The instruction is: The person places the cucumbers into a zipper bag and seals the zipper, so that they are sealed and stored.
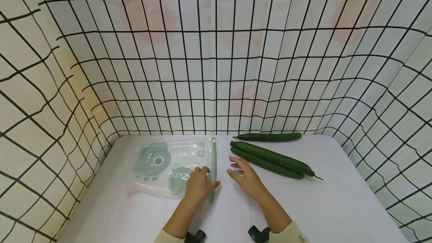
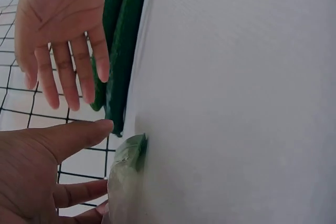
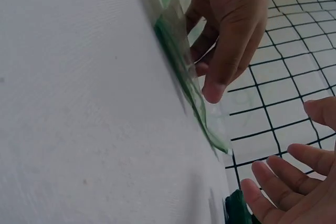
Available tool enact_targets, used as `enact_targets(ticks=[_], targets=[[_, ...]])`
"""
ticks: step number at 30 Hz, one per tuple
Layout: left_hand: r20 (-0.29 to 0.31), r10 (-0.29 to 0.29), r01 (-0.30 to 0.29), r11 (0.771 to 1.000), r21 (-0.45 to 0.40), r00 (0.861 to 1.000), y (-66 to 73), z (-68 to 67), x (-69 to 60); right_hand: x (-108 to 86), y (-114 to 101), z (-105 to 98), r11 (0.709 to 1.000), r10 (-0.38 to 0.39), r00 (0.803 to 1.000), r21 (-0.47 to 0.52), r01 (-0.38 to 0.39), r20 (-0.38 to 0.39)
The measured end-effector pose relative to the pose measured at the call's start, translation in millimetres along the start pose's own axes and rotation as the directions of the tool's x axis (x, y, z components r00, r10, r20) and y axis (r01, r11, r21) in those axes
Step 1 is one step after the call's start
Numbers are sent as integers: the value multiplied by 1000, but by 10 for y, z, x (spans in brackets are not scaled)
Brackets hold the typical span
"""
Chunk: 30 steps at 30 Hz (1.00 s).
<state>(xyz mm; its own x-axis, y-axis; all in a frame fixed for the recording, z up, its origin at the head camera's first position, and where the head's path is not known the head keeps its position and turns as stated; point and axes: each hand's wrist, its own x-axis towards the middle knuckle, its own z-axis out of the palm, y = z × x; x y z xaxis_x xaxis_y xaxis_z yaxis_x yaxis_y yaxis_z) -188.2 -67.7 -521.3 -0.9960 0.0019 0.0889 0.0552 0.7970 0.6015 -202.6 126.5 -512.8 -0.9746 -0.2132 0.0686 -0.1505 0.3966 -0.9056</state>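
Note:
A clear plastic zip bag [image 1: 158, 188] with green cartoon prints lies flat on the left of the table. Its green zip edge [image 1: 213, 156] faces right. My left hand [image 1: 199, 185] is over the bag's right end, beside that zip edge, with its thumb apart from the fingers. In the left wrist view its fingers [image 2: 79, 195] are at the bag's edge; whether they touch it I cannot tell. My right hand [image 1: 249, 181] holds nothing, its fingers spread loosely between the bag and two cucumbers [image 1: 273, 156] lying side by side. A third cucumber [image 1: 270, 137] lies behind them.
The white table [image 1: 344, 198] is bordered by a black wire grid [image 1: 216, 81] at the back and both sides. Pale cloth hangs behind the grid. A small black device [image 1: 259, 233] sits at each wrist.

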Motion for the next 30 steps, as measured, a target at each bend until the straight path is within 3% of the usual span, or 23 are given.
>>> enact_targets(ticks=[9, 15, 24, 30], targets=[[30, -6, 5, 999, 39, 1000, -45, -12, -13, -24, 24, 69, 998, 41, 998, 36, -42, 43], [83, -14, 19, 998, -65, 996, -58, -71, -11, -11, 56, 144, 998, 45, 996, 33, -48, 80], [130, -23, 50, 977, -209, 991, -68, -114, 0, -18, 74, 207, 1000, 26, 985, -5, -25, 168], [179, -9, 54, 966, -251, 984, 46, -232, -49, -51, 76, 202, 1000, 15, 989, -19, -12, 148]])
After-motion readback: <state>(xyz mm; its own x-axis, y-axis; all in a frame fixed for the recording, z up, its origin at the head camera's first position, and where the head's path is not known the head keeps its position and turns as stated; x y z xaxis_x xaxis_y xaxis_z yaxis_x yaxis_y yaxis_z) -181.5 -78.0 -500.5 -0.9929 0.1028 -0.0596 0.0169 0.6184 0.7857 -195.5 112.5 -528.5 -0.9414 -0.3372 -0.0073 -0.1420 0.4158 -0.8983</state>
